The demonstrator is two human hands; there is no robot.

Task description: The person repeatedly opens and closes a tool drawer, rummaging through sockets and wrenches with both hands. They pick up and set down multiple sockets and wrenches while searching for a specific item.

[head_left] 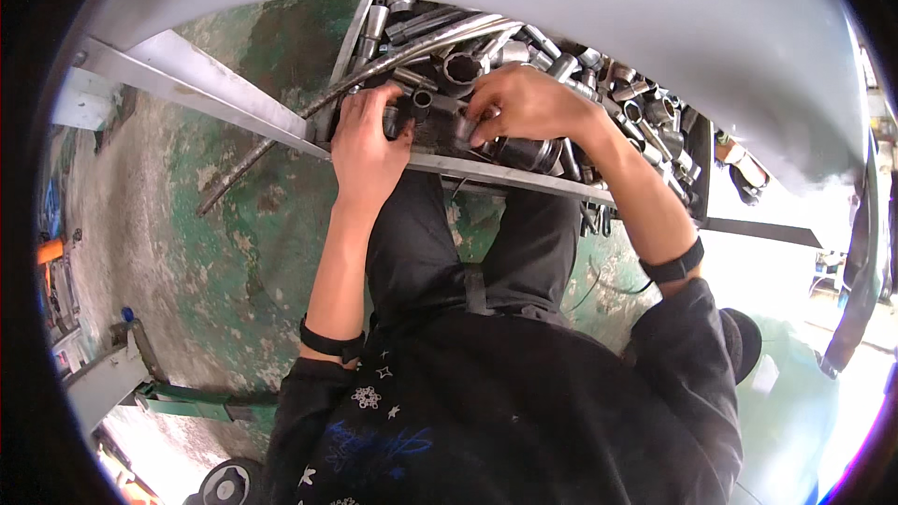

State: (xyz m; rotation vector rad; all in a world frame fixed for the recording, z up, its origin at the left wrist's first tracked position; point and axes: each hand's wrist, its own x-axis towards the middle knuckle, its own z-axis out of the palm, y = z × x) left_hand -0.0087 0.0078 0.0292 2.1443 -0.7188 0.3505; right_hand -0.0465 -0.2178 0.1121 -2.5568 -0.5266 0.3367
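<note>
Left hand (363,145) grips a dark socket (398,117), right hand (524,105) fingers clasp another; tray (524,176) contents half hidden

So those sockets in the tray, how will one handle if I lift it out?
Probably heavy for its size: the sockets look like solid metal. Likely stiff and sturdy, not fragile. Being round and smooth, one may roll or slip once freed; they lie loosely heaped in the tray by the right hand.

Dark steel socket (412,112), stubby and cylindrical, open end up, lying among the piled sockets at twelve o'clock in frame.
</note>
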